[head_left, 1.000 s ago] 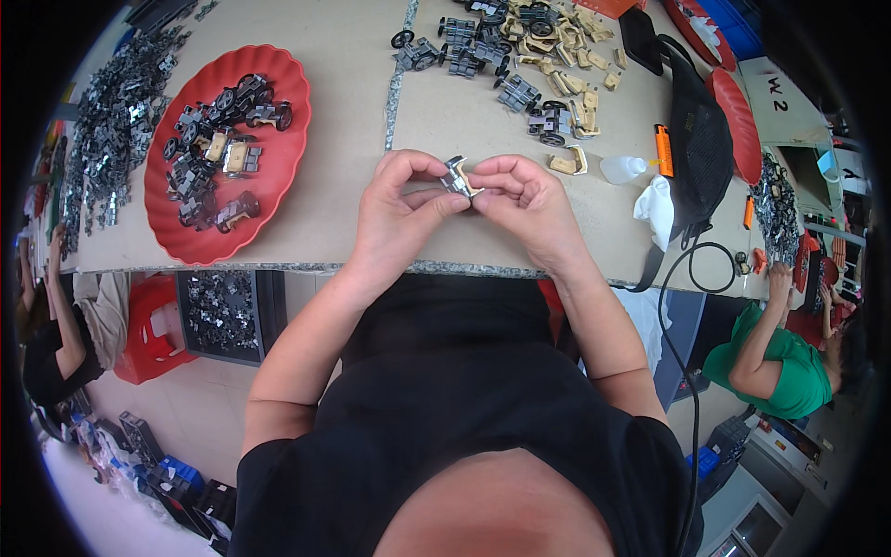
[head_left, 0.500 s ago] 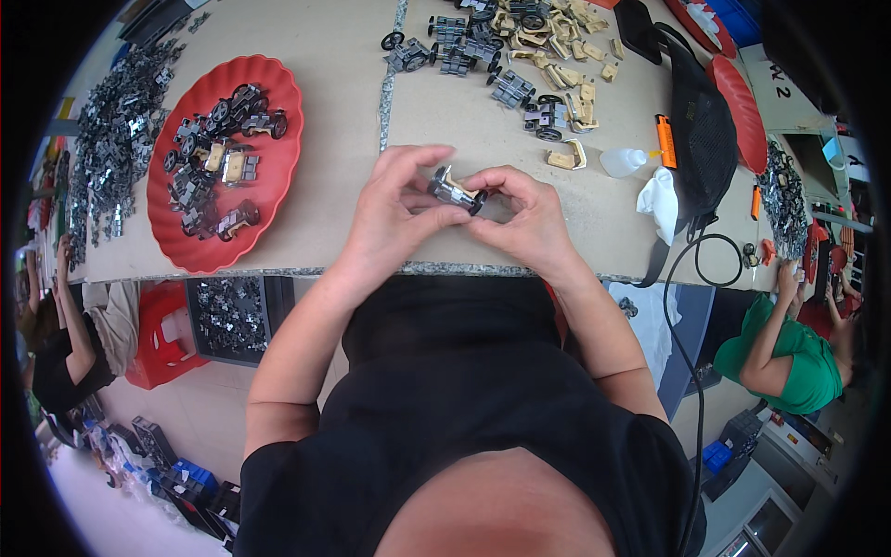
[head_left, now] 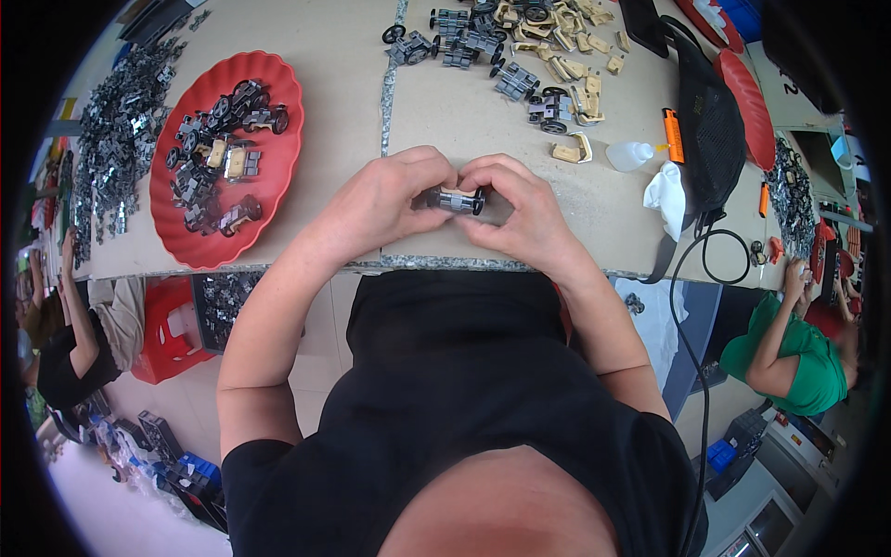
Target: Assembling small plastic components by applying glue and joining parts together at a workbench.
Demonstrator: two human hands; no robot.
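Observation:
Above the table near its front edge, my left hand (head_left: 385, 204) and my right hand (head_left: 527, 215) pinch a small toy car chassis (head_left: 458, 201) between them. It is grey with black wheels, and a bit of a tan part shows on its upper side. The fingers of both hands curl around its ends and hide part of it. Beyond my right hand lies a single tan plastic piece (head_left: 572, 148). Several grey wheeled chassis (head_left: 515, 82) and a heap of tan pieces (head_left: 561, 32) are spread farther back.
On the left, a scalloped red plate (head_left: 277, 176) holds several chassis, beside a large pile of grey parts (head_left: 121, 135). To the right are a white squeeze bottle (head_left: 629, 156), an orange lighter-like object (head_left: 673, 136), a crumpled white tissue (head_left: 665, 190) and a black bag (head_left: 710, 121).
My fingers have closed in around the chassis from both sides, with the left hand's raised fingers now curled over. The chassis has turned to lie more level. The whole view has shifted slightly.

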